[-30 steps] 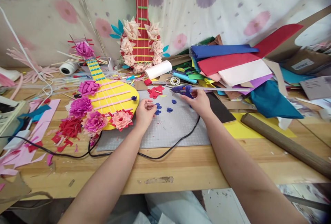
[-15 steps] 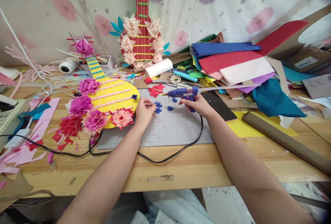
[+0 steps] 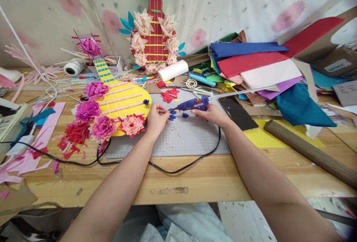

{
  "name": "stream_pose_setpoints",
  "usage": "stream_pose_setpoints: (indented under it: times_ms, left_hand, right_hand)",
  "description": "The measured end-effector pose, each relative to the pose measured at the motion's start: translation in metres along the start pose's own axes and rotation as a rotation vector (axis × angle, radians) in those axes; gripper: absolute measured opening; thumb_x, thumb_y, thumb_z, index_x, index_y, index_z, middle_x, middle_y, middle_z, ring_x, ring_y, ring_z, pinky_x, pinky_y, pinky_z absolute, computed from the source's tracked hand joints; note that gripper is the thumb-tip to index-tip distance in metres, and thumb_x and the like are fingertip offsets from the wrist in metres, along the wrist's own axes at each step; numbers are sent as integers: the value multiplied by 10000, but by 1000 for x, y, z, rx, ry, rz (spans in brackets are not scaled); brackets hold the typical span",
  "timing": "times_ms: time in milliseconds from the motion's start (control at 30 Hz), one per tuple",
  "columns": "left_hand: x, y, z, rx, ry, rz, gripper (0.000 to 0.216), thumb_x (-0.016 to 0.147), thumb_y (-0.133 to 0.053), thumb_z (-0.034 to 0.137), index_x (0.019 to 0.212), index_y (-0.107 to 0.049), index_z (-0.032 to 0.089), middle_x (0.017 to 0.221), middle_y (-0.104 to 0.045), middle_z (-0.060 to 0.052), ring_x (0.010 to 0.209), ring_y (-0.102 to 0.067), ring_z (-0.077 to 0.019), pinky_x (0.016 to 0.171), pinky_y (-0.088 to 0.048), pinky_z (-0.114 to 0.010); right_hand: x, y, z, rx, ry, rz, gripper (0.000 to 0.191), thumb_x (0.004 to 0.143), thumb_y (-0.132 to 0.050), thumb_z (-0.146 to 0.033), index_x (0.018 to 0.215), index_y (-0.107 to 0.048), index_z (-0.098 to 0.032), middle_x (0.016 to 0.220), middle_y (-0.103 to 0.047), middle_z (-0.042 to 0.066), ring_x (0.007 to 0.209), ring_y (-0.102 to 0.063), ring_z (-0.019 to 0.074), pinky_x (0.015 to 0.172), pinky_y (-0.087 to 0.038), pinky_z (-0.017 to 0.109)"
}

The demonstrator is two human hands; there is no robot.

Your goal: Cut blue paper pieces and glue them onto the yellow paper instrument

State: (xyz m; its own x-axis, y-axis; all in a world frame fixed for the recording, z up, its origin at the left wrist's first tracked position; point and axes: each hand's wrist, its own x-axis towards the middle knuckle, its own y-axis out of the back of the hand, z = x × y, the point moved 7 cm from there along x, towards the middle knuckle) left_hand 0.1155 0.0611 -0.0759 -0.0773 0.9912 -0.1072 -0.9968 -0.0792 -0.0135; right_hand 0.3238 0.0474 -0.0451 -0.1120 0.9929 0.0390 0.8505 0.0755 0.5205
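Observation:
My right hand (image 3: 212,114) grips a blue glue gun (image 3: 192,104) with a clear glue stick out its back; the nozzle points left toward my other hand. My left hand (image 3: 156,118) is closed in a pinch over small blue paper petals (image 3: 171,114) on the grey cutting mat (image 3: 178,139). The gun's nozzle tip sits just right of my left fingertips. Left of that hand lies a yellow paper guitar (image 3: 122,102) edged with pink and magenta paper flowers.
A black cord (image 3: 173,167) loops across the mat and wooden table edge. A red paper guitar (image 3: 154,29) leans on the wall. Coloured paper sheets (image 3: 256,67) pile at the right, with a dark phone (image 3: 237,108), a wooden rod (image 3: 309,152), scissors and red scraps (image 3: 169,95).
My right hand lifted the glue gun off the table and brought it left and down, its nozzle now close to my left fingers. The left hand stayed over the blue petals.

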Motion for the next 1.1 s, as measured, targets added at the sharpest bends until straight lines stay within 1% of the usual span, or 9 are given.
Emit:
stream_pose_setpoints:
  times_ms: [133,267,500,700,900,1100]
  left_hand:
    - [-1,0,1,1,-1,-5,254,629,-613,94,759,-415,186,611,-515,61,496,-525,-75,395,-436,-172]
    - [-2,-2,2,-1,-1,-12,257,624,-611,92,764,-414,181,613,-516,65,497,-521,-66,396,-436,-159]
    - [-2,-2,4,11,6,-7,244,632,-597,85,754,-410,182,610,-516,64,496,-524,-77,400,-443,-181]
    - [-2,-2,4,20,-12,-10,255,619,-613,102,758,-414,181,611,-519,64,496,-527,-77,392,-442,-178]
    - [-1,-4,2,26,-24,-41,259,611,-623,120,754,-415,179,603,-514,65,499,-533,-83,394,-452,-185]
    - [-3,-4,4,46,-30,-51,261,612,-637,135,741,-415,180,602,-517,62,495,-533,-87,394,-449,-187]
  right_hand:
    - [0,1,0,-18,-10,4,346,664,-648,-538,641,-582,-198,509,-508,-9,521,-489,137,513,-408,281]
    - [-1,0,0,-20,-25,-8,361,662,-646,-541,659,-579,-186,501,-494,-20,492,-459,118,492,-386,265]
    - [-2,-1,-1,-15,-34,-20,353,668,-642,-528,678,-585,-180,509,-500,-21,469,-428,101,476,-363,254]
    - [-2,-1,2,0,-77,-19,357,643,-661,-528,717,-596,-185,499,-490,-32,450,-406,95,448,-339,247]
    - [-1,-1,2,29,-63,-7,343,646,-666,-528,683,-574,-200,477,-469,-43,407,-372,80,397,-302,235]
    - [-1,0,7,20,-95,13,341,640,-670,-527,677,-581,-200,494,-495,-34,415,-388,88,408,-314,244]
